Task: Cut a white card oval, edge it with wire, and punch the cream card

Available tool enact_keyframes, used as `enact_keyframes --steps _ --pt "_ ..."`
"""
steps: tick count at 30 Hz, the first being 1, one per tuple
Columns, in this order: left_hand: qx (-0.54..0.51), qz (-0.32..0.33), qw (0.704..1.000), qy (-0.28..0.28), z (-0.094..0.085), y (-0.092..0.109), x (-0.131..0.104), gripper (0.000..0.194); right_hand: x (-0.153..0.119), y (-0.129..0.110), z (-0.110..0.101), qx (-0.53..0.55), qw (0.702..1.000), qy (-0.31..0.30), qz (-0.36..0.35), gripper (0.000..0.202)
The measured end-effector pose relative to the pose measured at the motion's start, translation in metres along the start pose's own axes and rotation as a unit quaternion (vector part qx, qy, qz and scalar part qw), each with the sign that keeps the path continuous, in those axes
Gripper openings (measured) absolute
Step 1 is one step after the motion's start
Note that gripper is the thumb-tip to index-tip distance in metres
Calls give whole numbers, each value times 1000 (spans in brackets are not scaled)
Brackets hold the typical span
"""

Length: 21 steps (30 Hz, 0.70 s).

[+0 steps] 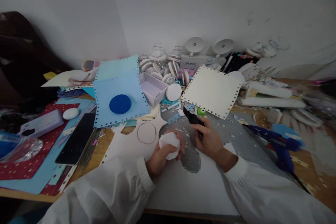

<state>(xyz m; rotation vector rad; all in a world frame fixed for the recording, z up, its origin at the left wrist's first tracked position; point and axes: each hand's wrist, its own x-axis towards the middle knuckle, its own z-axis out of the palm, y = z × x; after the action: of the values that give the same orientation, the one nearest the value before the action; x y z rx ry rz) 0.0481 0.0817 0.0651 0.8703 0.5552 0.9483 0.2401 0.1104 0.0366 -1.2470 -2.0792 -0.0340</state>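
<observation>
My left hand [159, 156] is closed around a rough-edged white foam disc [170, 142], thumb on its near face. To the right of it, my right hand [210, 140] grips a black-handled craft knife [193, 119]. The dark blade points up and to the left, apart from the disc. Beneath both hands lies a white foam board [194, 192] with a rounded cut-out through which the grey mat shows. A pencil-like brown circle [146, 133] is drawn on the ragged white sheet at left.
A blue hot glue gun [278, 143] lies at right. A lilac tray [153, 89] and a cream punched sheet [214, 91] stand behind. At left are a blue sheet [105, 101] with a dark blue disc [120, 104] and a black phone [76, 140].
</observation>
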Motion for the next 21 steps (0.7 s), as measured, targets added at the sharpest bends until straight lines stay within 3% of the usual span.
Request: enact_keyframes --steps 4,7,12,21 --pt "38 35 998 22 -7 7 -2 27 3 -6 -3 60 997 40 36 53" --pt "115 59 991 35 -13 12 -3 26 0 -12 -8 126 989 28 71 63" --pt "184 27 983 5 -20 15 -1 21 -6 -17 -15 119 990 -24 78 64" --pt "212 20 977 -13 -23 17 0 20 -5 -21 -21 69 994 -57 58 62"
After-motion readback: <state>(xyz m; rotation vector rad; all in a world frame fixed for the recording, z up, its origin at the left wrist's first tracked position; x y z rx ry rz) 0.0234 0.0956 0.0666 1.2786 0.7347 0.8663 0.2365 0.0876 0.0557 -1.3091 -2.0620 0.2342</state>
